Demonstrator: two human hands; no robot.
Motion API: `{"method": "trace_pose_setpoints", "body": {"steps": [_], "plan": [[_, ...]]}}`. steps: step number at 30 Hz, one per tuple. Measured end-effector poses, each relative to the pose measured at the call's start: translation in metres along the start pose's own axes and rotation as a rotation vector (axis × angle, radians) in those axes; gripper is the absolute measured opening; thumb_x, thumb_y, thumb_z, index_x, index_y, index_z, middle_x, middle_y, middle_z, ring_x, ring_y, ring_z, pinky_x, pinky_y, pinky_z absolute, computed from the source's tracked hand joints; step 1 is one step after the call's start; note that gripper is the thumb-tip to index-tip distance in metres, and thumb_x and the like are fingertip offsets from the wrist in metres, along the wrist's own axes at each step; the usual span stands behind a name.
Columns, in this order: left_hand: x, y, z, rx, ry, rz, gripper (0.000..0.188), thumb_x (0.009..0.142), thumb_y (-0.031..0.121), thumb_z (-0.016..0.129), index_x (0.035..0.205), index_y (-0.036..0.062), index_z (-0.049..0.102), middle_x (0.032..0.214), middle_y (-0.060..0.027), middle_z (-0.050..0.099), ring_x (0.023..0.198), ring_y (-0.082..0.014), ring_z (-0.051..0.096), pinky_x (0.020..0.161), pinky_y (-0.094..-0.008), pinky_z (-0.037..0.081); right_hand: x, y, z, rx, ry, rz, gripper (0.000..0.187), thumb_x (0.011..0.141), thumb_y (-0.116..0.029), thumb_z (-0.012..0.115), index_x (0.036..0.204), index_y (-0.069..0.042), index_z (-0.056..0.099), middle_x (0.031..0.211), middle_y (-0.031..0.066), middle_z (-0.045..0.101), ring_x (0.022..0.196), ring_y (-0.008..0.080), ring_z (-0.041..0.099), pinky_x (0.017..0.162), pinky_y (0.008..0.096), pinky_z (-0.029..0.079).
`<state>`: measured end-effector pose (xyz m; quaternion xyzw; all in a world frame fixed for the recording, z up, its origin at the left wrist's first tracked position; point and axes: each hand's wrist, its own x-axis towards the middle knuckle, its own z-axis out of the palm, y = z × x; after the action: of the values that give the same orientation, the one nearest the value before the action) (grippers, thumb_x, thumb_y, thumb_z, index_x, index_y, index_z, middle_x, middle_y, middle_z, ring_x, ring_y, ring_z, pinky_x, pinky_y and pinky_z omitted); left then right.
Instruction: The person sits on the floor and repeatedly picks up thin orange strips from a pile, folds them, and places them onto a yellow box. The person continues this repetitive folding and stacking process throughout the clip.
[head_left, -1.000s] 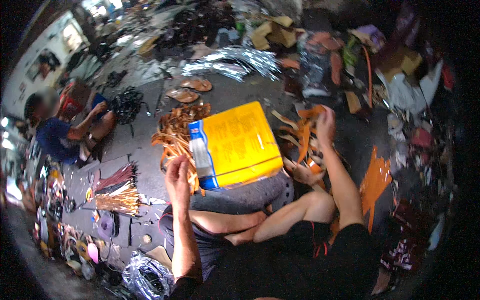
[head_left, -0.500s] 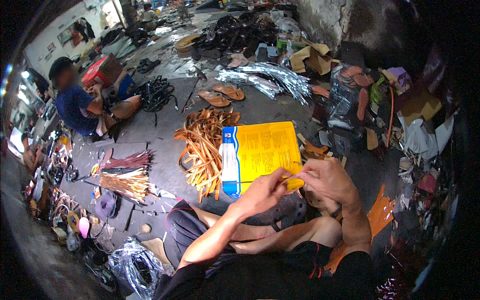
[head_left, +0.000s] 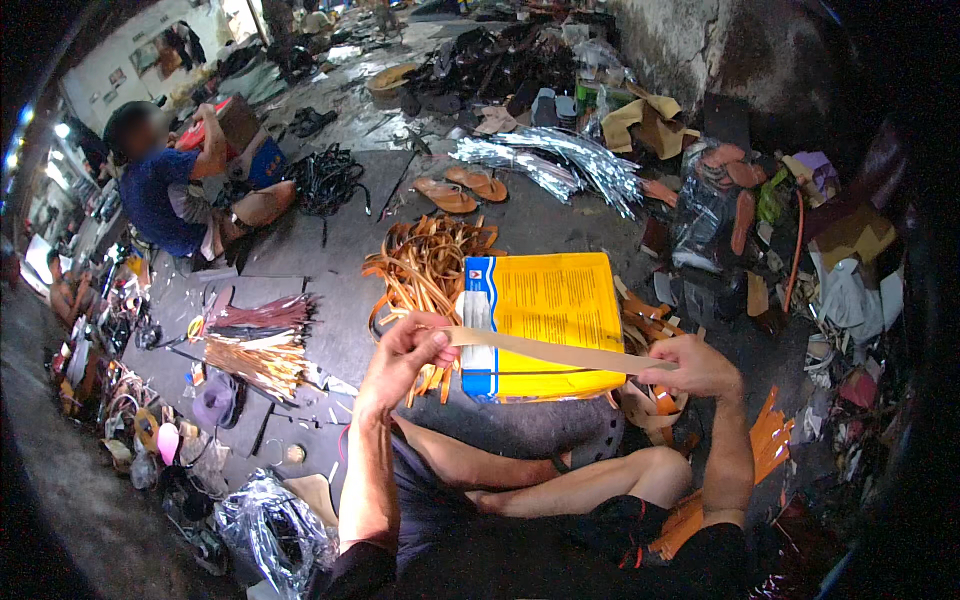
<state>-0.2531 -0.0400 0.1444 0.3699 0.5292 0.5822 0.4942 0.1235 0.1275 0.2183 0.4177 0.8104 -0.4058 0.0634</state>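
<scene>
A tan leather strip is stretched between my two hands, its flat face turned up. My left hand pinches one end between thumb and fingers. At the other end, my right hand is closed on the strip. Below it lies a yellow box-like package with a blue and white edge, on the floor in front of my crossed legs. A tangled heap of brown straps touches the package's left side. More orange-brown strips lie at its right.
Bundled maroon, black and tan strips lie to the left. Brown sandals and silvery strips are beyond the package. A person sits at the far left beside a red box. Orange leather pieces lie by my right arm.
My hands were close together over the package's near right corner. The left has moved left, and the strip now spans between them. The seated person has raised an arm.
</scene>
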Motion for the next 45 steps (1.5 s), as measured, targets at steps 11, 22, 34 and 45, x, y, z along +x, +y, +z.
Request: {"method": "trace_pose_setpoints", "body": {"steps": [11,22,34,45], "plan": [[0.029,-0.051,0.013,0.066,0.269,-0.012,0.022,0.093,0.015,0.062,0.104,-0.0029,0.064,0.083,0.0007,0.065,0.074,-0.0064,0.058,0.07,-0.0213,0.048,0.057,0.009,0.009,-0.229,0.728,-0.154,0.02,0.086,-0.016,0.066,0.097,0.001,0.065,0.094,0.0127,0.062,0.085,0.0207,0.063,0.072,0.0305,0.049],[0.045,-0.065,0.025,0.091,0.385,0.072,0.014,0.089,0.013,0.069,0.093,0.0008,0.067,0.078,0.0011,0.065,0.069,-0.0041,0.055,0.063,-0.0189,0.044,0.188,-0.096,0.121,0.034,0.344,-0.754,0.017,0.086,-0.013,0.066,0.099,-0.003,0.064,0.089,0.0123,0.062,0.085,0.0286,0.063,0.076,0.0361,0.05],[0.048,-0.084,0.018,-0.029,0.349,-0.007,0.014,0.092,0.017,0.065,0.092,0.0032,0.064,0.078,0.0027,0.062,0.068,-0.004,0.052,0.063,-0.0196,0.043,0.195,-0.079,0.13,-0.026,0.384,-0.897,0.018,0.084,-0.006,0.062,0.102,-0.005,0.066,0.087,0.0103,0.062,0.084,0.0286,0.062,0.075,0.0371,0.05],[0.048,-0.089,0.022,-0.282,0.364,-0.104,0.02,0.095,0.023,0.059,0.088,0.004,0.062,0.076,0.0033,0.057,0.066,-0.0056,0.048,0.06,-0.0191,0.038,0.188,-0.094,0.137,-0.128,0.532,-0.878,0.016,0.077,-0.013,0.072,0.088,-0.004,0.065,0.085,0.0075,0.063,0.084,0.0273,0.06,0.075,0.039,0.045]]}}
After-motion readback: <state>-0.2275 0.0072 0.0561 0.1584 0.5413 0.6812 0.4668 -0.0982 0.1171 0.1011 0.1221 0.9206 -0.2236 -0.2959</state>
